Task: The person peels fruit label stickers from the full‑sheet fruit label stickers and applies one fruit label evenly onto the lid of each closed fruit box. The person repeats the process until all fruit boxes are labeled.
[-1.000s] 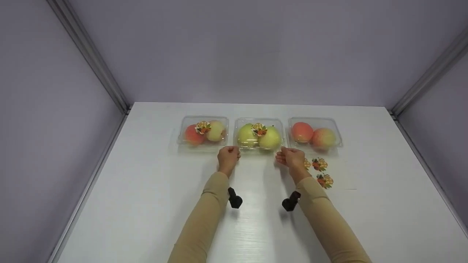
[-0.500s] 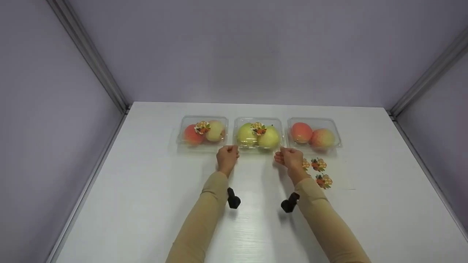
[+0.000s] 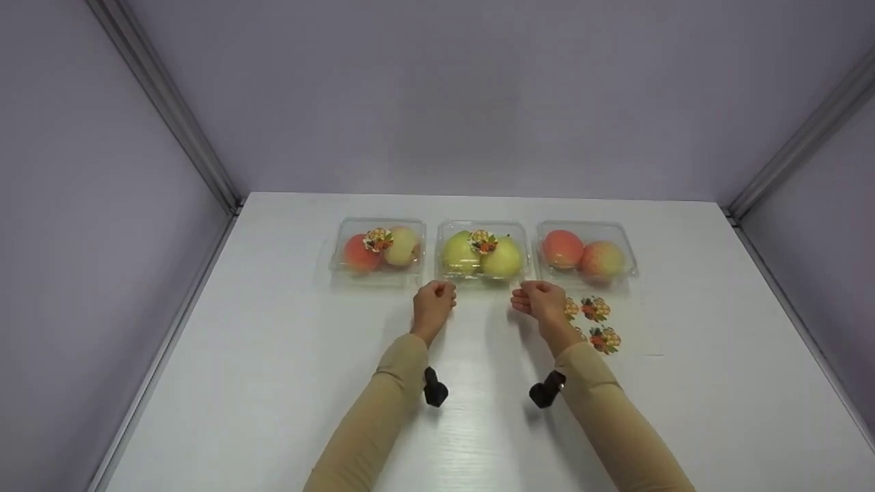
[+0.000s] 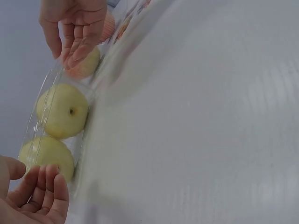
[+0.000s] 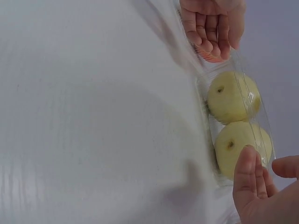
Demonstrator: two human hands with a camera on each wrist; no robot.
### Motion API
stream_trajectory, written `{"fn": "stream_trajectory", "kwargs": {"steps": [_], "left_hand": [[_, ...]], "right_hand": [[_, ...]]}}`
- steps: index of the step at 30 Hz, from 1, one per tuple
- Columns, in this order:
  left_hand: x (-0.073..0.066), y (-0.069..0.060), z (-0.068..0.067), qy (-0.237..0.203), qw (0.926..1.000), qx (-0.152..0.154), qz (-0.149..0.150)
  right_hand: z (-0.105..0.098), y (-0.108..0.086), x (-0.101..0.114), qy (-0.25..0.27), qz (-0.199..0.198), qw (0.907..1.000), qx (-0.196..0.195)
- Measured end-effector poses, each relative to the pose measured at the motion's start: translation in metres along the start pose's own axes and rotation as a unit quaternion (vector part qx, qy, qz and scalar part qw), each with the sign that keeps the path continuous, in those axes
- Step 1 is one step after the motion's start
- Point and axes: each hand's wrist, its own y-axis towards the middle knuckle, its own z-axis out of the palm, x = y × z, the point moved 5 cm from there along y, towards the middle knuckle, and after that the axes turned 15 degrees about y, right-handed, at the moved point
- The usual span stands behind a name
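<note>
A clear plastic clamshell box (image 3: 521, 229) stands in the middle of a row, lid down. Two round yellow-green fruits (image 3: 503, 260), pear-like, lie inside, and a fruit-print sticker (image 3: 483, 242) is on its lid. My left hand (image 3: 433, 309) hovers just in front of the box's near left corner. Its thumb and loosely bent fingers are apart in the left wrist view, with nothing between them. By the near right corner is my right hand (image 3: 544, 302); in the right wrist view its fingers (image 5: 245, 175) are nearly straight, thumb apart, holding nothing.
To the left stands a clear box (image 3: 342, 229) with a red and a pale fruit, a sticker on its lid. Another box (image 3: 612, 229) on the right holds two reddish fruits and shows no sticker. A sticker sheet (image 3: 636, 328) lies partly under my right forearm.
Both hands have drawn back slightly from the middle box toward me. The left one has also shifted a little to the right. The boxes stay in place.
</note>
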Motion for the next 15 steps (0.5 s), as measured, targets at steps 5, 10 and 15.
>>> {"fn": "stream_trajectory", "kwargs": {"steps": [5,10,15], "left_hand": [[-0.003,-0.011,0.005,0.032,0.9981,0.025,0.047],[-0.004,-0.024,0.011,0.065,0.9898,0.081,0.098],[-0.001,-0.036,0.014,0.088,0.9797,0.124,0.131]], "right_hand": [[-0.005,-0.004,0.002,-0.039,-0.013,0.9991,0.011],[-0.013,-0.007,0.005,-0.086,-0.035,0.9952,0.028],[-0.024,-0.009,0.012,-0.151,-0.047,0.9867,0.035]]}}
